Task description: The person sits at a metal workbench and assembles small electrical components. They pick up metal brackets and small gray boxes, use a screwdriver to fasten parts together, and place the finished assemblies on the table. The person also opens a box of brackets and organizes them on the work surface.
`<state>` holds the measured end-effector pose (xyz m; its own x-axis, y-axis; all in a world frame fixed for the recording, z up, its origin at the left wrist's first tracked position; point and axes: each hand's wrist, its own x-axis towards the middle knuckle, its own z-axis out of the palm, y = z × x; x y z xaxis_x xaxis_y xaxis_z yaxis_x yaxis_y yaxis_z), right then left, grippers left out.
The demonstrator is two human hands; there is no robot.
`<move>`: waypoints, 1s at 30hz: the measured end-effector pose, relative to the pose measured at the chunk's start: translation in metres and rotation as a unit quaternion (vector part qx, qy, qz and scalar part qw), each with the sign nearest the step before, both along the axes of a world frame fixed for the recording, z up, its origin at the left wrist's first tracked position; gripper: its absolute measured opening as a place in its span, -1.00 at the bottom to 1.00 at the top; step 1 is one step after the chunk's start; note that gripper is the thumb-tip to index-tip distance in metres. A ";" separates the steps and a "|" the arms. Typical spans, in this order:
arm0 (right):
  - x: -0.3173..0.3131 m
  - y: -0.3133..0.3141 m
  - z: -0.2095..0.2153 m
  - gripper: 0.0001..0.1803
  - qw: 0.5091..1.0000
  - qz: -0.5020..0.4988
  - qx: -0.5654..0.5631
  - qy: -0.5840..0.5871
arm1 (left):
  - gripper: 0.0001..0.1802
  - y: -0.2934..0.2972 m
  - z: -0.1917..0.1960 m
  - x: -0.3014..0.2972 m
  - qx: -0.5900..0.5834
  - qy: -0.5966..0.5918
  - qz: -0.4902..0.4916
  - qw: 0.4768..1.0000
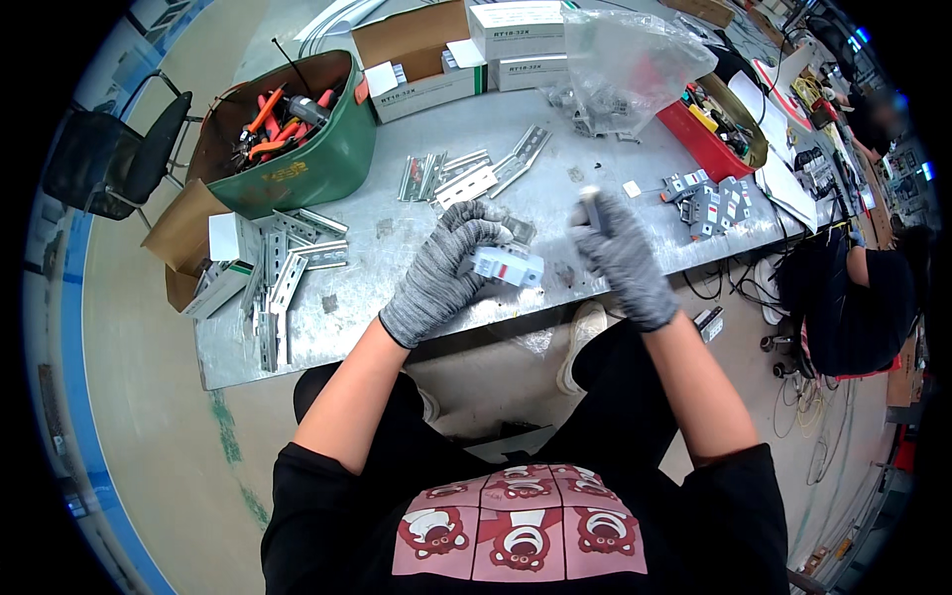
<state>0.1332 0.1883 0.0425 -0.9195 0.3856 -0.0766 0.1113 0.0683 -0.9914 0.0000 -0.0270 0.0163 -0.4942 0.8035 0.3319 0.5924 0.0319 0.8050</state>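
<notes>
**Gloved hands with white module at metal bench**

Head view: left hand [443, 268], grey knit glove, fingers curled over the top of a white module with a red mark [507, 266], holding it at centre frame just above the near edge of the metal table [397, 238]. Module long axis runs roughly left-right in the picture, slightly down to the right; its red-marked face points toward the camera. Most of the module sticks out right of the grip, only its left end under the fingers.

Right hand [620, 253], same glove, raised right of centre, pinching a small pale part [591, 203] at the fingertips; part stands near upright, top end poking above the fingers. Narrow pinch grip. Hands apart, the module's right end near the right hand but not touching.

Around: green bin [297, 159] with orange-handled tools upper left, metal rail pieces [476, 174] above the hands, more at left edge of table. White boxes [516, 40] and clear plastic bag [635, 59] at top. Cluster of grey modules [709, 203] to the right. Another person seated at far right.
</notes>
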 end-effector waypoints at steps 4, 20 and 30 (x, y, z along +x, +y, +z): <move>-0.029 -0.022 -0.013 -0.54 0.990 0.091 -0.015 -0.104 | -0.50 -0.005 -0.002 0.003 -0.022 -0.063 0.015 0.998; -0.041 0.019 -0.048 -0.78 0.987 -0.003 0.133 -0.093 | -0.68 0.020 -0.021 0.005 -0.080 -0.309 0.099 0.942; -0.019 0.074 -0.010 -0.79 0.955 -0.266 0.053 0.119 | -0.74 0.155 -0.037 0.030 -0.103 0.086 0.129 0.982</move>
<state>0.1140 0.2626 0.0327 -0.5781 0.7968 0.1758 -0.0687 0.1671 -0.9835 0.0295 0.1275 -0.0212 -0.6418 0.7173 0.2712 0.6696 0.3520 0.6540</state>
